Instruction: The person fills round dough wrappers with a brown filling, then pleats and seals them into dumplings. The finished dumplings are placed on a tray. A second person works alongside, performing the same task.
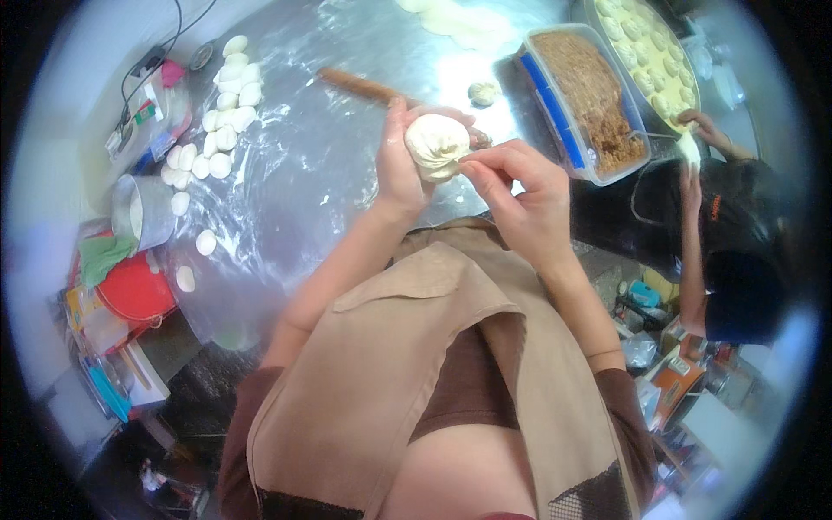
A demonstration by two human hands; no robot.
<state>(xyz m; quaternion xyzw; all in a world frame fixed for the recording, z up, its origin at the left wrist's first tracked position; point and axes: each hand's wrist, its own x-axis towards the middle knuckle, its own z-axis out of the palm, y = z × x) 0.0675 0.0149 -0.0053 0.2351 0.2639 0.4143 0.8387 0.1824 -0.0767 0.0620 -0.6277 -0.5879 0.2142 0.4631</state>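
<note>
A round dough bun (pixel 437 144) with gathered pleats rests in my left hand (pixel 398 162), which cups it from the left and behind. My right hand (pixel 520 188) pinches the bun's pleated edge between thumb and forefinger. Just beyond, a wooden rolling pin (pixel 357 84) lies slantwise on the floured metal table (pixel 312 169), its near end hidden behind my left hand. Another pleated bun (pixel 483 94) sits on the table behind my hands. To the right stands a plastic container (pixel 578 159) of brown ground filling (pixel 575 78), with a hollow scooped near its closer end.
Several flattened dough pieces (pixel 226 138) lie along the table's left side, near a metal pot (pixel 144 211). A dough sheet (pixel 461 23) is at the back. At right, a co-worker's hand (pixel 708 130) is by a round tray (pixel 691 78) of pleated buns.
</note>
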